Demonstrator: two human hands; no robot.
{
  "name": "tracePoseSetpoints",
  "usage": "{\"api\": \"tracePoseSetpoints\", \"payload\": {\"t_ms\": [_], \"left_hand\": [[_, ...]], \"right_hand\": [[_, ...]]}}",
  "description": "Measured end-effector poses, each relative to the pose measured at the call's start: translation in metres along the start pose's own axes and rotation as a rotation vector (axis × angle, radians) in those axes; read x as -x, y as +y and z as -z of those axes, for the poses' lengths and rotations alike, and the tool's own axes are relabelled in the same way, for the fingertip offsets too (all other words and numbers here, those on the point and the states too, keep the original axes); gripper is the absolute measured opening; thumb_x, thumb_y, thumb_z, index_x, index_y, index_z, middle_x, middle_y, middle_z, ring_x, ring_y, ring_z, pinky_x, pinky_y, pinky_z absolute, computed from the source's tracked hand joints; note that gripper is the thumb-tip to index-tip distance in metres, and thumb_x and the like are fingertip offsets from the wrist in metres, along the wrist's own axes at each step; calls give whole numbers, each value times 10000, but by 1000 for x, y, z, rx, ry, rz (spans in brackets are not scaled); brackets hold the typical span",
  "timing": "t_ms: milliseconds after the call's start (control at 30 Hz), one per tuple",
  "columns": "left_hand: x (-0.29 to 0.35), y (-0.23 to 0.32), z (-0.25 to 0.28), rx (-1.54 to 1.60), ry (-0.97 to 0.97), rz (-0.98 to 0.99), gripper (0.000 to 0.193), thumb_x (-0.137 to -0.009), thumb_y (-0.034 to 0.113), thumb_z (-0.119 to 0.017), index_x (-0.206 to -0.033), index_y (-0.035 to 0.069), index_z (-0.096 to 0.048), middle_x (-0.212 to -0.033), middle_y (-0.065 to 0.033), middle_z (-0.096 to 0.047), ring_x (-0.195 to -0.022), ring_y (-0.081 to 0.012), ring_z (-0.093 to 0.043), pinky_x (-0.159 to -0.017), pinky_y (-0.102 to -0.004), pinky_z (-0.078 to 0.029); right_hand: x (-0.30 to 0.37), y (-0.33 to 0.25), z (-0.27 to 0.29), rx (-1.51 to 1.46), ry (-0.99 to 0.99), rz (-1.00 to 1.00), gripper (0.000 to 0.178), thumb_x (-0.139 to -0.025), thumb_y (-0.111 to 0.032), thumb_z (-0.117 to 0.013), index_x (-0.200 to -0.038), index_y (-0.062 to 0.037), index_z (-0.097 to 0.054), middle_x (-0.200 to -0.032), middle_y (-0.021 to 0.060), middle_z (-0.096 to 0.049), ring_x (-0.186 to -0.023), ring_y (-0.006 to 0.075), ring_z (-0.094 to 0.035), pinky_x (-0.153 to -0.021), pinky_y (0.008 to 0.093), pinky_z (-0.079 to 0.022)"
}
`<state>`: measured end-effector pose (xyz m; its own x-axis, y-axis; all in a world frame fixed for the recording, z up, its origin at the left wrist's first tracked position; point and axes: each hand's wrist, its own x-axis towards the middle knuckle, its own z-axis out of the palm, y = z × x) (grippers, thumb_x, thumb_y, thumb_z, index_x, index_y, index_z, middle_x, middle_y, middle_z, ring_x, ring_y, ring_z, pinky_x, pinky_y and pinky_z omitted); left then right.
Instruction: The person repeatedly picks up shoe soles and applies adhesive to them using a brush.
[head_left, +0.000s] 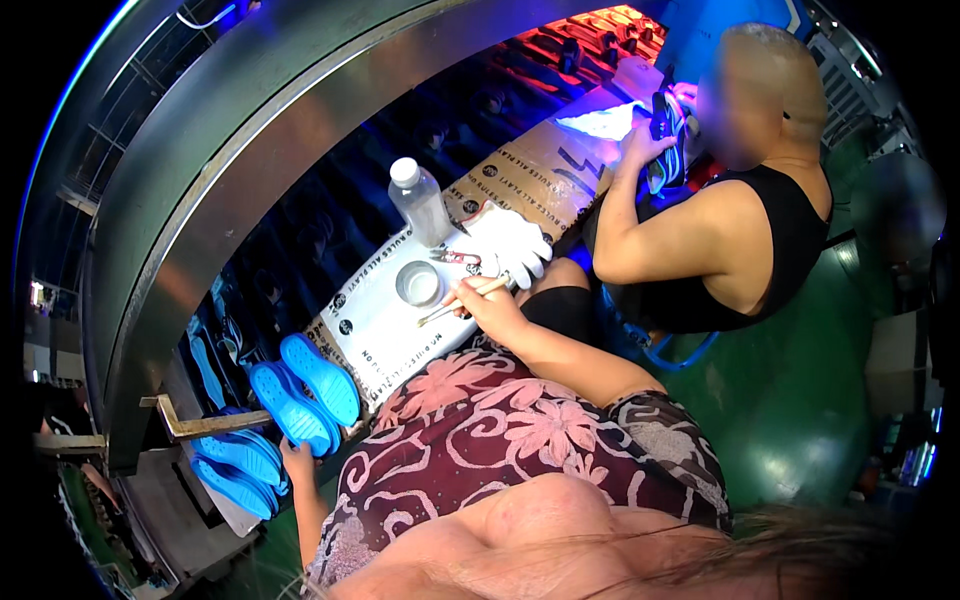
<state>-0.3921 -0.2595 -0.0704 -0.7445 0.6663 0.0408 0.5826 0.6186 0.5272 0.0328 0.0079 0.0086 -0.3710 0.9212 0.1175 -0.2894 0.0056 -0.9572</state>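
My right hand (492,312) is closed round a thin brush (470,300) with a pale handle, its bristle tip low over the white sheet. Beside it stands a small round cup (419,285) with greyish-white contents. My left hand (297,463) is curled at the heel end of a blue shoe sole (295,408); some of its fingers are hidden. A second blue sole (322,380) leans next to that one. Further blue soles (235,482) lie lower left of this hand. Behind the cup are a clear bottle (425,213) with a white cap and red-handled snips (456,257).
A white glove (512,240) lies on the printed white sheet (385,345). Cardboard (540,165) continues toward a co-worker (745,220) at right, who handles a dark-and-blue shoe (667,140). A curved metal machine frame (230,180) arches over the dark conveyor. One metal bracket (205,425) juts out left.
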Motion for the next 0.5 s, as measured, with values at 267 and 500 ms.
{"api": "tracePoseSetpoints", "payload": {"t_ms": [267, 500], "left_hand": [[8, 63, 38, 1374, -322, 551, 372, -813, 205, -583, -1130, 30, -495, -1069, -118, -588, -930, -225, -590, -787, -333, -496], [50, 217, 23, 1146, -251, 208, 448, -808, 167, -598, -1173, 0, -400, -1000, -110, -570, -734, -175, -596, -560, -261, -500]], "right_hand": [[7, -5, 6, 158, 24, -66, 302, -931, -218, -454, -805, 6, -611, -715, 52, -602, -651, 105, -539, -636, 229, -435], [-1, -21, 13, 77, 34, -84, 320, -933, -222, -454, -803, 21, -615, -695, 56, -587, -646, 106, -521, -638, 229, -420]]}}
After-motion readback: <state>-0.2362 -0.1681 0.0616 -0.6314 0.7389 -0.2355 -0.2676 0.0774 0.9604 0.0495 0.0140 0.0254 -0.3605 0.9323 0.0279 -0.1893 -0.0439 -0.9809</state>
